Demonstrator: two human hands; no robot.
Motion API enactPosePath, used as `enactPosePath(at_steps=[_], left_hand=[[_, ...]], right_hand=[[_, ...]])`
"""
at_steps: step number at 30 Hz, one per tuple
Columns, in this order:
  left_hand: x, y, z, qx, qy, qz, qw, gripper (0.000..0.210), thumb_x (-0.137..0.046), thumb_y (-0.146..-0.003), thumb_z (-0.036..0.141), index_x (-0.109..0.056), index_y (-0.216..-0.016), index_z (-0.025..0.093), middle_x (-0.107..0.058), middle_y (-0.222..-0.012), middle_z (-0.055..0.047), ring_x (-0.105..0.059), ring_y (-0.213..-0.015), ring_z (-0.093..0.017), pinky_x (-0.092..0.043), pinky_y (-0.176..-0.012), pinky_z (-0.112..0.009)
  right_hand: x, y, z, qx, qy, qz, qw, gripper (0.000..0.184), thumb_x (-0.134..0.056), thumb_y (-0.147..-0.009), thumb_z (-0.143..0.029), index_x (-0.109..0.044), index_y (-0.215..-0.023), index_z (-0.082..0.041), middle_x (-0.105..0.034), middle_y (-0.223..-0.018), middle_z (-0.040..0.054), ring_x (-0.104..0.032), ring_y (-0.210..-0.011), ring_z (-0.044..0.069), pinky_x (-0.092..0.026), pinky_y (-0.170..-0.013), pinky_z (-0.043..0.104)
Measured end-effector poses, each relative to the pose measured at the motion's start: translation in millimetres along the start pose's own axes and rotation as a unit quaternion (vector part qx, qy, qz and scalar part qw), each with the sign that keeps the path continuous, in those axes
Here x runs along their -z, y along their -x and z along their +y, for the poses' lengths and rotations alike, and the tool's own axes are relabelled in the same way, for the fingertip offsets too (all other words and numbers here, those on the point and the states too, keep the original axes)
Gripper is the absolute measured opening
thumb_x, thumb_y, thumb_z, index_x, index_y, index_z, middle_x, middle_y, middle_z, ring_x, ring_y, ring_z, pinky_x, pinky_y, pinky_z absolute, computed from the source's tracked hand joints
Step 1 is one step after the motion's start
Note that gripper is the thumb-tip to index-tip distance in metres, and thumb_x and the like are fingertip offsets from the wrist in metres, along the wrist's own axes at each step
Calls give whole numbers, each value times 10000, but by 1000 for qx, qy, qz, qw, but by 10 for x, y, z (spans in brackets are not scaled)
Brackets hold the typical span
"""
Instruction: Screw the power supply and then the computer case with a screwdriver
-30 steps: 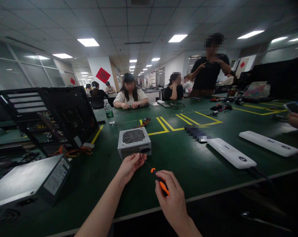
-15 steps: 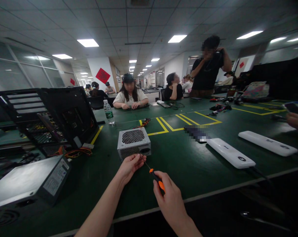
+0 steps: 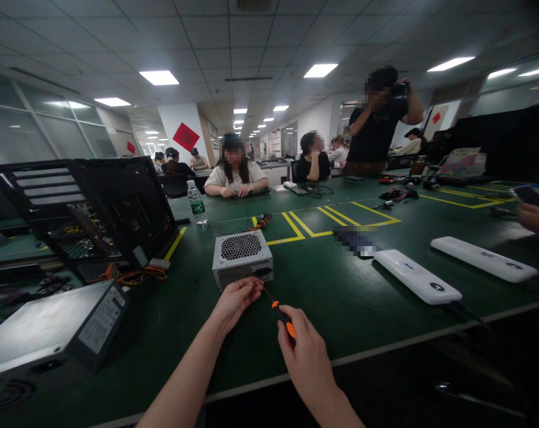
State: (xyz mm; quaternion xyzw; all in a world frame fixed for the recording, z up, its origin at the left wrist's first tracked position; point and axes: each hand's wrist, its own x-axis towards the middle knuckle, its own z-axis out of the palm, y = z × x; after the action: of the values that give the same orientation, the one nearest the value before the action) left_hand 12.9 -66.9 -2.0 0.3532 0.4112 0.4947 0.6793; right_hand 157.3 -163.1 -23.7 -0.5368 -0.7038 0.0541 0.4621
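My right hand (image 3: 309, 351) is wrapped round the orange and black handle of a screwdriver (image 3: 284, 320). Its thin shaft slants up and left toward the fingertips of my left hand (image 3: 239, 302). Those fingertips are pinched together near the tip; whatever lies between them is too small to make out. Just behind my left hand stands a silver power supply unit (image 3: 240, 252), its honeycomb fan grille facing up and its socket side toward me.
An open black computer case (image 3: 131, 208) and a larger power supply (image 3: 50, 333) stand left. Behind are a water bottle (image 3: 197, 205) and bundled cables (image 3: 263, 221). Two white elongated devices (image 3: 416, 276) lie right, near a pixelated dark object. Other people are across the table; another person's hand (image 3: 535, 217) holds a phone.
The screwdriver's handle has shifted slightly right and its tip sits a little apart from my left fingertips. My left hand has barely moved.
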Motion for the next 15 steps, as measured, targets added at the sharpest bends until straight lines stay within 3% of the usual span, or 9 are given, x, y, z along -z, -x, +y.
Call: enactPosePath(at_steps=[15], left_hand=[[18,2,4,-6,13,22,1000,177,-501,-749,43,-599,-896,58,-612,-977,-168,-605,-765,-136,-496,-653,-219]], right_hand=[[-29,-40,-21,1,29,17,999,221,-363,-836,-178,-463,-1034,-181,-569,-894,72,-584,-820,182,-500,-689,326]])
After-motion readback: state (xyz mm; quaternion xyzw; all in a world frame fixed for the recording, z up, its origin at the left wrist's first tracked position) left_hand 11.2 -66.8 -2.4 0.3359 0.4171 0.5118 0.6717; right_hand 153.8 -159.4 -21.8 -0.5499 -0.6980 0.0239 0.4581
